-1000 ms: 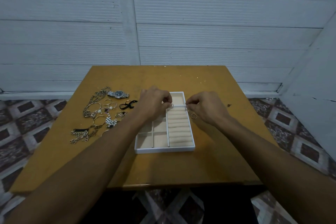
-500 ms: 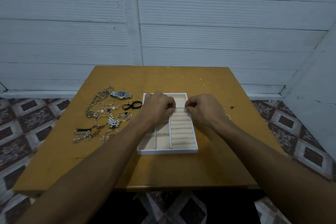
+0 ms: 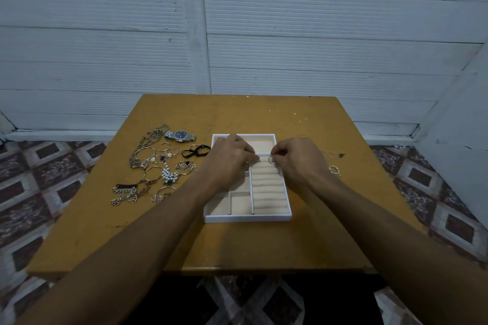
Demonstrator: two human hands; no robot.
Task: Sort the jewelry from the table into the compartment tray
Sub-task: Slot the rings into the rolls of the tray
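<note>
A: Sitting mid-table — white compartment tray (image 3: 247,218), pale lining, ring-roll column down its right side, small square cells down its left.

B: Hands?

A: Both hovering over the tray's far half. Right hand (image 3: 298,159) curling in, pinching a thin ring (image 3: 271,159) between thumb and fingertips, just above the top ring rolls. Left hand (image 3: 229,159) also curling, fingertips pointing toward the ring and nearly meeting the right hand's. Holding anything? Cannot tell — fingers hiding it.

B: Rest of the jewelry?

A: Lying left of the tray, well apart from it, in a loose pile (image 3: 148,171): wristwatch (image 3: 181,135) at the far end, chains and bangles tangling below it, pearl cluster (image 3: 169,173) in the middle, black ribbon piece (image 3: 196,152) nearest the tray's left wall.

B: Anything right of the tray?

A: A few small rings (image 3: 327,153) lying just past the right hand, plus another small metal piece (image 3: 334,170) nearer the wrist. Too small for detail.

B: Inside the tray?

A: Showing bare lining in the near cells and lower rolls; far cells partly hiding under the hands.

B: Surface?

A: Resting on an ochre wooden table (image 3: 237,245), white panel wall behind.
</note>
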